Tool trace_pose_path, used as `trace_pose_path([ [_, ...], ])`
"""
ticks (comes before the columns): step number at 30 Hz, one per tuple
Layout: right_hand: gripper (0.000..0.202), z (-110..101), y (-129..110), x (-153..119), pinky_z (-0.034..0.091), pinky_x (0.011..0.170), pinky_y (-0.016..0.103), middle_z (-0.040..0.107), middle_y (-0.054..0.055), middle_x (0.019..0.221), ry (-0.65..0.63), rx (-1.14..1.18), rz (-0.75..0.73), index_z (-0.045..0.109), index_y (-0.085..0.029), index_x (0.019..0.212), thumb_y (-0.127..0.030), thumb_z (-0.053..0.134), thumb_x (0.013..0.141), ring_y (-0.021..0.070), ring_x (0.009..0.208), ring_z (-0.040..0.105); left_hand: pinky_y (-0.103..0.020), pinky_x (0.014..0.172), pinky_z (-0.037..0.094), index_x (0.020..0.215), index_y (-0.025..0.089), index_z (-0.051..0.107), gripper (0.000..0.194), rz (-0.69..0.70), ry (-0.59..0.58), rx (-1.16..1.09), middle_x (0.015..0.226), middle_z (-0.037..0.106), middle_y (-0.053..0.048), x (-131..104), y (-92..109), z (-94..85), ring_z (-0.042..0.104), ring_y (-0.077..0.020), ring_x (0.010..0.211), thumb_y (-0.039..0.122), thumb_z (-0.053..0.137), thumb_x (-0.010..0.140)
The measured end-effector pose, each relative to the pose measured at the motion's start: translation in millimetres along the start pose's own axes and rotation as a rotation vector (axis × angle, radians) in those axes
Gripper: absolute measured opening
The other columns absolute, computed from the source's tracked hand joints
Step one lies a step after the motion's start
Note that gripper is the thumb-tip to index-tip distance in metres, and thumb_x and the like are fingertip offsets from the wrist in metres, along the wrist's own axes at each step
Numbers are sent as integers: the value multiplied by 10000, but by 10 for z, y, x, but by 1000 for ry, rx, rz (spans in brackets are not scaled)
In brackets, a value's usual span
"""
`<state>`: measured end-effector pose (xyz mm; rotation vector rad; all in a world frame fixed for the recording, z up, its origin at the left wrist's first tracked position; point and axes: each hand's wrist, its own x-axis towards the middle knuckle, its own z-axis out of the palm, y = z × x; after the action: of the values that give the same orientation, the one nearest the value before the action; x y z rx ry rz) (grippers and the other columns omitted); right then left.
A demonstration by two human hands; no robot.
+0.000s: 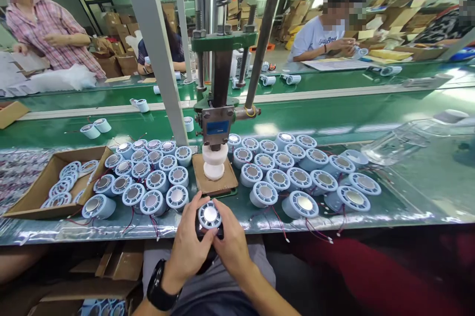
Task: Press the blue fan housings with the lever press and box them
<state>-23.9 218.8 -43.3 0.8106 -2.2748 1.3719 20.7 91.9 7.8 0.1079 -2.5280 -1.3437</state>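
Note:
Between my two hands, at the table's front edge, is a round light-blue fan-like housing (210,214) with a silver disc in its slotted top. My left hand (191,232) wraps round its left side, and my right hand (230,234) closes on its right side, thumbs meeting at the front. Its lower part is hidden by my fingers. Just beyond stands a hand press (217,128) with a white plastic pressing head (214,154). Under the head, a white round block (214,171) rests on a brown board (200,182).
Several similar housings with trailing wires stand left (150,201) and right (264,193) of the press. A cardboard box (22,209) of blue rings is at left. A clear plastic bottle (401,142) lies at right. Behind runs a green conveyor (315,108), with co-workers beyond.

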Motion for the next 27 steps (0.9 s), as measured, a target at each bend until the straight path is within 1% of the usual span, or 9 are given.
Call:
trace_pose_path([
  [4, 807, -1, -5, -16, 578, 954, 347, 602, 154, 1313, -6, -29, 25, 182, -169, 1589, -190, 583, 889, 234, 1173, 643, -474, 1132, 421, 1537, 244, 245, 742, 78, 0, 76, 1400, 570, -110, -6, 6, -35, 481, -265, 1364, 189, 588, 881],
  [6, 839, 3, -10, -16, 580, 948, 332, 617, 144, 1297, -8, -23, 51, 142, -171, 1597, -189, 593, 890, 226, 1152, 657, -454, 1124, 434, 1528, 248, 272, 700, 151, 9, 120, 1404, 573, -97, -3, -1, -41, 471, -258, 1374, 193, 583, 903],
  [8, 848, 3, -20, -8, 578, 952, 318, 634, 125, 1276, -4, -5, 58, 137, -187, 1598, -186, 606, 891, 213, 1140, 664, -431, 1113, 448, 1498, 245, 332, 640, 215, 26, 147, 1402, 579, -87, 7, -10, -42, 479, -254, 1365, 197, 585, 912],
  [10, 854, -5, -31, 1, 575, 958, 311, 646, 109, 1258, 3, 17, 51, 128, -201, 1598, -190, 612, 895, 204, 1136, 666, -418, 1102, 458, 1487, 241, 353, 636, 226, 36, 153, 1396, 585, -83, 23, -17, -45, 488, -255, 1354, 195, 597, 901],
  [15, 833, -32, -47, 27, 572, 967, 326, 651, 111, 1244, -14, -1, 54, 136, -187, 1593, -170, 590, 894, 211, 1134, 667, -412, 1088, 471, 1537, 267, 251, 766, 160, -21, 89, 1361, 613, -64, 60, -14, -91, 543, -241, 1295, 185, 622, 873],
  [18, 840, -7, -35, 23, 576, 964, 328, 648, 117, 1246, -18, -25, 61, 144, -179, 1590, -169, 596, 883, 218, 1141, 663, -418, 1111, 450, 1524, 271, 284, 732, 143, -38, 79, 1372, 606, -68, 58, -10, -113, 535, -242, 1306, 191, 618, 878],
  [21, 774, 4, -12, -10, 579, 968, 345, 621, 136, 1288, -35, -59, 34, 234, -180, 1572, -176, 587, 883, 233, 1176, 643, -436, 1130, 431, 1516, 248, 300, 684, 119, -36, 80, 1409, 571, -95, 29, -35, -66, 500, -253, 1346, 230, 595, 899],
  [24, 713, -173, -42, 36, 595, 952, 390, 596, 152, 1323, -178, -135, -9, 335, -172, 1542, -133, 553, 864, 257, 1189, 631, -451, 1132, 429, 1506, 192, 312, 613, 88, -52, 66, 1474, 500, -142, -15, -79, 50, 474, -262, 1375, 263, 517, 933],
  [27, 760, -665, -245, 397, 623, 901, 429, 567, 151, 1366, -373, -235, -116, 378, -186, 1534, -177, 641, 820, 305, 1205, 620, -453, 1095, 464, 1423, 142, 435, 558, 17, -59, 62, 1435, 539, -164, -16, -61, 98, 536, -281, 1317, 263, 521, 884],
])
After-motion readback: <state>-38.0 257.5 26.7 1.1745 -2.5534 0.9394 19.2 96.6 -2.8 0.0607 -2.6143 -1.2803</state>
